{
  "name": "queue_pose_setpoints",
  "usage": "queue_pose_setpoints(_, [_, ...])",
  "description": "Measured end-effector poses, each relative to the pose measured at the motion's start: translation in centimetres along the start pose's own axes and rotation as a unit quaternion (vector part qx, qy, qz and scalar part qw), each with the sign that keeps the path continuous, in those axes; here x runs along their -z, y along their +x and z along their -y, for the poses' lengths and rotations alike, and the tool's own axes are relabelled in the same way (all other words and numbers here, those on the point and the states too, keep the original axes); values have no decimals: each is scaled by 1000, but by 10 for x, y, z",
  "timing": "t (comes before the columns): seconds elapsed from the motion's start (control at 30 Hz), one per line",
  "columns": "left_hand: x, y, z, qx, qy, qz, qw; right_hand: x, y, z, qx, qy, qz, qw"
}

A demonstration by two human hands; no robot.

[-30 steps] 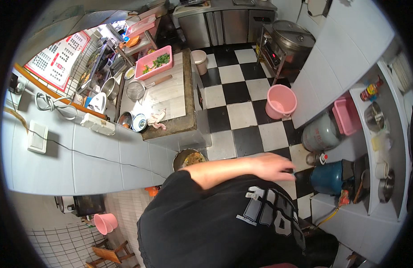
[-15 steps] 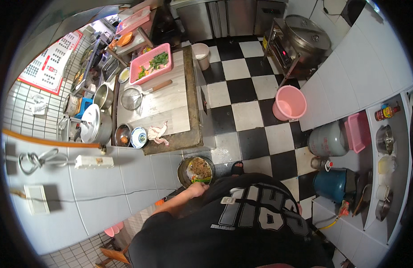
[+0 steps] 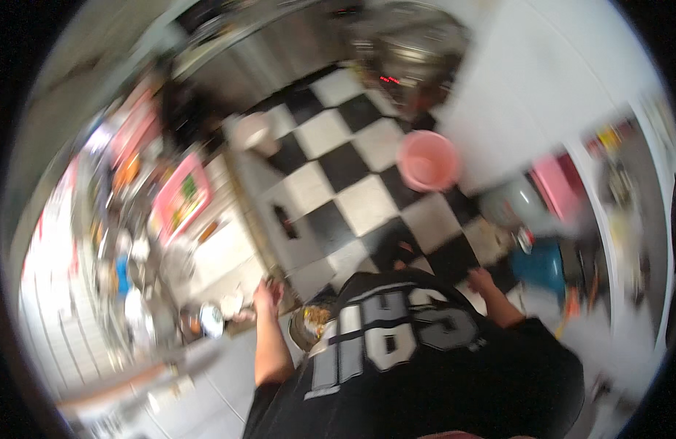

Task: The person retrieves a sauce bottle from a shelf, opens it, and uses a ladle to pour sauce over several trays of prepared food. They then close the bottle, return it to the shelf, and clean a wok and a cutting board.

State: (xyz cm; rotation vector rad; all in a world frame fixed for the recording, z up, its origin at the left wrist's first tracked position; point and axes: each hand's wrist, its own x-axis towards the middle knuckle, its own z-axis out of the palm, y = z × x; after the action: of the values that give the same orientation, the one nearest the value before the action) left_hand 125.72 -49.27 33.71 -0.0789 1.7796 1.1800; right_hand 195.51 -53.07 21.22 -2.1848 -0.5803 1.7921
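Note:
The whole view is smeared by motion. My left hand (image 3: 267, 295) is above the near corner of the worktop (image 3: 232, 252), its fingers too blurred to read. Beside it on the worktop lies a pale piece that looks like raw poultry (image 3: 243, 315), next to a blue-and-white bowl (image 3: 211, 320). Below my left hand, a bin with food scraps (image 3: 301, 331) stands on the floor, partly hidden by my shirt. Out to my right, my right hand (image 3: 483, 280) hangs over the checkered floor; its finger shape is unclear and nothing held shows in it.
A pink basket of cut vegetables (image 3: 164, 208) sits on the worktop. On the floor stand a pink bucket (image 3: 429, 162), a white bin (image 3: 254, 134) and a blue gas cylinder (image 3: 537, 272). A large steel pot (image 3: 418, 47) is at the far wall, shelves (image 3: 598, 212) at right.
My view has turned and shifted right. My left hand has left the scrap bin and risen to the worktop corner. My right hand has come into view at right.

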Motion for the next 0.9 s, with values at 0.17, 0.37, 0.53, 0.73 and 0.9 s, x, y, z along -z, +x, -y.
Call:
queue_pose_setpoints(0.17, [-35,75,-93,-59,-55,-34,996,13,34,122,-17,18,41,999])
queue_pose_setpoints(0.37, [-45,212,-206,-25,-219,-19,975,-20,46,254,23,32,-56,998])
queue_pose_setpoints(0.53, [-60,293,-256,6,-329,-59,943,-83,21,293,52,-78,-73,993])
queue_pose_setpoints(0.73, [-77,280,-268,-71,-201,-144,966,-158,14,312,80,-250,20,965])
queue_pose_setpoints(0.9, [-101,161,-223,-167,-85,-136,973,-216,-1,347,282,-419,50,862])
